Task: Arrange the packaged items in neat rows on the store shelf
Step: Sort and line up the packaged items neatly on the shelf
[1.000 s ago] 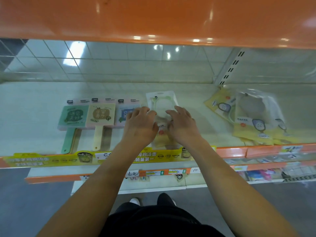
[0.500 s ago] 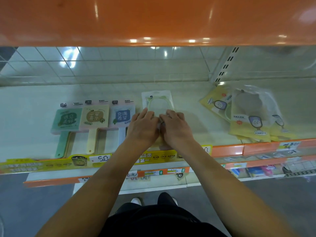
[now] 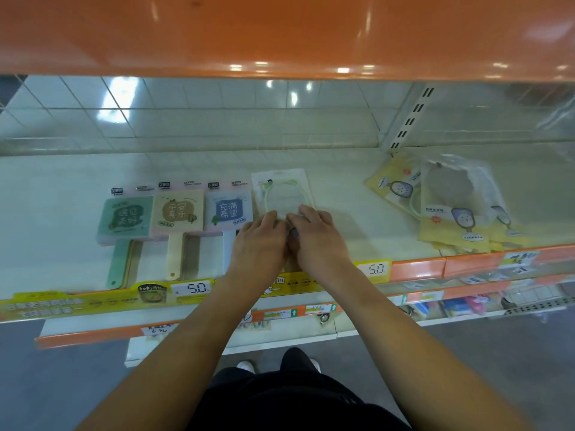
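Stood before a white store shelf under an orange upper shelf, largely bare at the back. Lay flat on it, in a row at the left, three paddle-shaped packages, green, cream and blue, edges touching or nearly so. Lay loosely overlapped and askew, well apart at the right, a pile of yellow packets. Sat just beside the blue package a clear packet with a pale green ring inside, its lower part hidden. Rested on that packet's near half both hands, left hand and right hand, fingertips met at the middle, fingers fairly straight and pressing flat rather than curled round it. Compared with a second ago: had drawn together from a spread hold, and the blue package's face, then partly covered, now showed whole. Probably meant the packet was being squared into fourth place; yellow pile not yet sorted.
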`<state>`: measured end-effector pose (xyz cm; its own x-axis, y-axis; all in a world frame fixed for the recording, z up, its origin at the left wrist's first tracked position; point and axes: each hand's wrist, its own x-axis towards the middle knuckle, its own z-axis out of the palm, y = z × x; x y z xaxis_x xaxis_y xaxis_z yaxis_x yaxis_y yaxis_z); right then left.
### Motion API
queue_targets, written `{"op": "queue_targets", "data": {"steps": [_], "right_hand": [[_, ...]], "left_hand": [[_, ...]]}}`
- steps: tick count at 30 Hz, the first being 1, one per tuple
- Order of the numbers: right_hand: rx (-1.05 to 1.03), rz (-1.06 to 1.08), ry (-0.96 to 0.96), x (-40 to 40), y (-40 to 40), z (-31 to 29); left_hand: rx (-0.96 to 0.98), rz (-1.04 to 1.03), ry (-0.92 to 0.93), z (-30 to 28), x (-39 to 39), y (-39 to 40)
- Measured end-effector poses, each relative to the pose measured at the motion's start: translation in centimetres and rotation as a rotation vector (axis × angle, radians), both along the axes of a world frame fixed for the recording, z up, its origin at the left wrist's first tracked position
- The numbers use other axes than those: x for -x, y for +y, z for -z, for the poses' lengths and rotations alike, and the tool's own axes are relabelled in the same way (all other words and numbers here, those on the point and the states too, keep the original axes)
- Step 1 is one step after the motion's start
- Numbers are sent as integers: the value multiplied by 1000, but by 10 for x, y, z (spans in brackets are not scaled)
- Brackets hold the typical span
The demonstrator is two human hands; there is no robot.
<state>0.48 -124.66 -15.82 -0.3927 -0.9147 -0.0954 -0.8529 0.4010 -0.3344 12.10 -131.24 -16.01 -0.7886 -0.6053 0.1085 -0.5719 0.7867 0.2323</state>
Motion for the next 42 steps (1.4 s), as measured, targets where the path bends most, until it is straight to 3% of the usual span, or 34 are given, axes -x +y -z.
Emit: {"op": "queue_targets", "data": {"steps": [10,20,29,36,42], "right_hand": [[86,37,-46,-3,6,-8],[186,412,-29,52,51,-12],[175,661,159,138,106,-23],[148,603,98,198,118,-27],[-71,528,63,221,108,-25]], "left_hand": [[23,27,-27,0,-3,-8],[-43,51,19,-23,43,6],[-68,157,-41,-26,126,63],[-22,131,-76,-28,178,91],[1,55,-71,-30,202,108]]}}
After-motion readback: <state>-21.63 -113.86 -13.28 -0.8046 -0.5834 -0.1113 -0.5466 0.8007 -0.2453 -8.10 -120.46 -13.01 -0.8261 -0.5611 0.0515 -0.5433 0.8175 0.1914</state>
